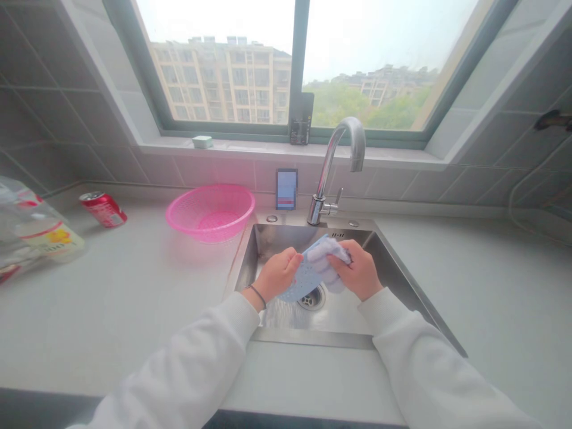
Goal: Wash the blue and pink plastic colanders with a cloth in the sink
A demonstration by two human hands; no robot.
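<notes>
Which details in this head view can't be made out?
All in the head view:
- Light blue perforated piece: right part hidden behind the white cloth.
- Drain: partly covered by that piece.
- Phone: screen text too small.
- Clear plastic item: cut off by the left edge.

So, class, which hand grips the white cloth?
The right hand: the cloth is bunched in it. The left hand, with the dark wristband, holds the blue holed piece.

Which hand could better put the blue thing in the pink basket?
Probably the left hand: it grips the blue thing and is nearer the pink basket; the right hand holds a white cloth.
</notes>
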